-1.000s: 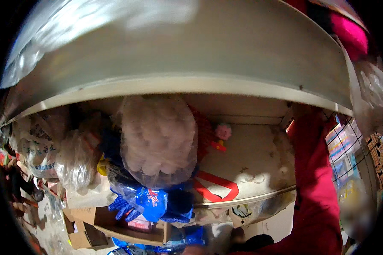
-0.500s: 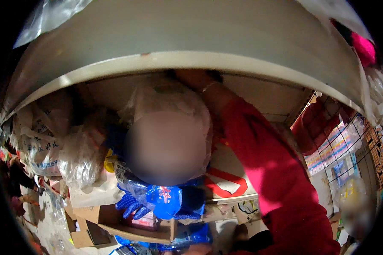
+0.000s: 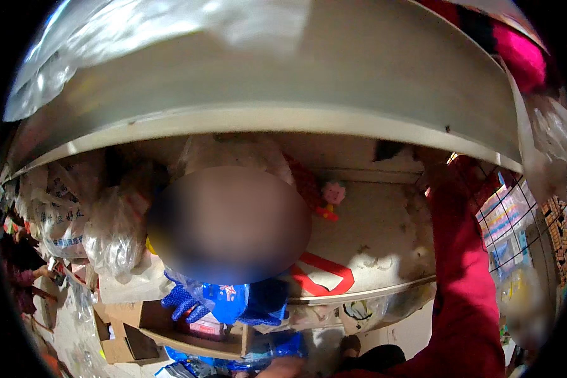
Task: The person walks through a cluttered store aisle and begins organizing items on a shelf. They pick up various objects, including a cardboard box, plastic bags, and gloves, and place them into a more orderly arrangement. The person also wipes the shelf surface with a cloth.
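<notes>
My right arm, in a red sleeve, reaches up along the right side of the shelf. In the shadow under the upper shelf edge, my right hand (image 3: 431,165) is closed, its fingers hardly showing. Beside it hangs a dark cloth-like piece (image 3: 387,150), apparently in its grip. Below and to the left lies the pale, stained shelf board (image 3: 384,233), bearing a red strip bent at an angle (image 3: 340,283) and a small pink ornament (image 3: 332,192). A skin-toned patch at the lower edge may be my left hand (image 3: 283,367); its fingers are hidden.
Overhead runs a wide metal shelf edge (image 3: 283,116). Left of the board are a large plastic-wrapped bundle (image 3: 233,154), partly blurred, and clear bags (image 3: 116,230). Blue dotted gloves (image 3: 186,303) lie over an open cardboard box (image 3: 192,346). Black wire mesh (image 3: 510,211) stands right.
My right hand has moved right along the back of the shelf, away from the wrapped bundle, with the dark piece. The pink ornament and more of the board now show.
</notes>
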Demonstrator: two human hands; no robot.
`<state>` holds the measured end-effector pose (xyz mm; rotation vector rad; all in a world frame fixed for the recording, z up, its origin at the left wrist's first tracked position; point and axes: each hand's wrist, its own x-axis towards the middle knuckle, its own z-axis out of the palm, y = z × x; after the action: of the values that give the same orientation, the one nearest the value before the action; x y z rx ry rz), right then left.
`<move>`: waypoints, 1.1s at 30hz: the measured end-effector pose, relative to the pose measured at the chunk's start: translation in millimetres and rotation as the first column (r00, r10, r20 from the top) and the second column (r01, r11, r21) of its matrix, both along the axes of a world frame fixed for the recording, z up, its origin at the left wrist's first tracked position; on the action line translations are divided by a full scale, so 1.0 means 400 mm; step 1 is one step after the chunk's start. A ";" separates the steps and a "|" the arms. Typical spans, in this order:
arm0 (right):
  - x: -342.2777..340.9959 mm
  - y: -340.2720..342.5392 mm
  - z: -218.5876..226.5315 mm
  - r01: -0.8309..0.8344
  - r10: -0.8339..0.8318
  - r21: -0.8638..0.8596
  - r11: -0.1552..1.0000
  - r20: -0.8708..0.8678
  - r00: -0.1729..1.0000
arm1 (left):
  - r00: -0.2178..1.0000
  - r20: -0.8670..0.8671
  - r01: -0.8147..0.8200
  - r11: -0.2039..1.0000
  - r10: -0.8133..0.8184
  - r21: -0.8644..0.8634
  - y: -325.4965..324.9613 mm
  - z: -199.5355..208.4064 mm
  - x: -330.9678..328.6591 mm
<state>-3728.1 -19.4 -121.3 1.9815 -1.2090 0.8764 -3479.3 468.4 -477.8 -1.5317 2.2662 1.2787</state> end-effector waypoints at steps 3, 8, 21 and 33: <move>-0.086 -0.034 -0.006 0.126 -0.127 0.013 0.992 0.087 0.988 | 1.000 0.016 -0.020 1.000 0.019 0.014 0.002 0.001 0.001; -0.069 -0.025 -0.003 0.221 -0.214 -0.028 0.975 0.150 0.965 | 1.000 0.015 -0.007 1.000 0.007 0.029 -0.005 0.003 -0.002; 0.646 0.142 -0.022 -0.272 0.266 -0.088 0.958 -0.069 0.961 | 1.000 0.012 -0.005 0.998 0.004 0.066 0.012 0.022 0.028; 0.483 0.189 0.051 -0.371 0.371 0.030 0.928 -0.152 0.916 | 0.999 -0.021 0.050 0.998 -0.049 0.033 0.042 0.044 0.040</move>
<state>-3534.7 56.3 -101.0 2.2760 -0.7549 0.8799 -3463.3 485.0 -460.1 -1.4489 2.2683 1.3182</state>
